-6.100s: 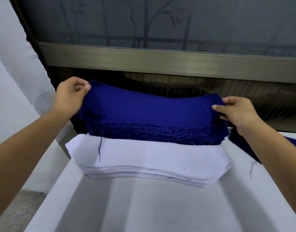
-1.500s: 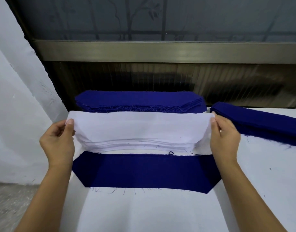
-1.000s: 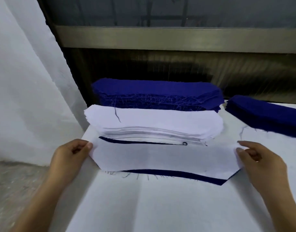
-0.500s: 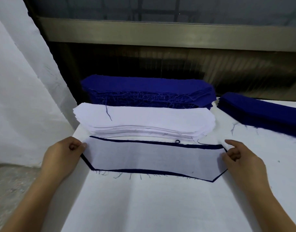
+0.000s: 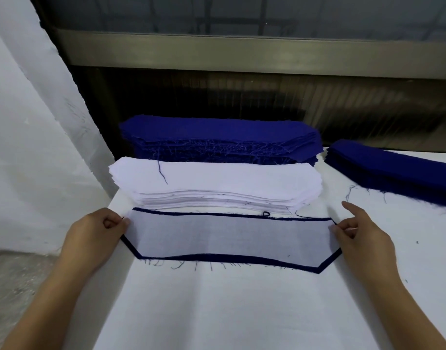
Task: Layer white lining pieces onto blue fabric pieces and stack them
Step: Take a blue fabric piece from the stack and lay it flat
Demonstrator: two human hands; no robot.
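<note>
A thin white lining piece (image 5: 229, 237) lies flat on a blue fabric piece (image 5: 317, 268), whose dark border shows all round it. My left hand (image 5: 95, 236) pinches the lining's left end between thumb and curled fingers. At the right end my right hand (image 5: 360, 233) pinches the lining, its index finger sticking out. Just behind lies the stack of white lining pieces (image 5: 216, 183), with a loose blue thread on top. The stack of blue fabric pieces (image 5: 216, 137) sits behind that, against the window.
The white table (image 5: 229, 311) ends at its left edge near my left forearm, with grey floor (image 5: 17, 281) below. A second blue stack (image 5: 393, 170) lies at the back right. A metal window frame (image 5: 242, 56) runs behind the stacks.
Over the last second the lining was lowered and shifted back until it lay squared on the blue piece. Both hands stayed at its ends. Earlier, the blue piece was laid down and a lining lifted.
</note>
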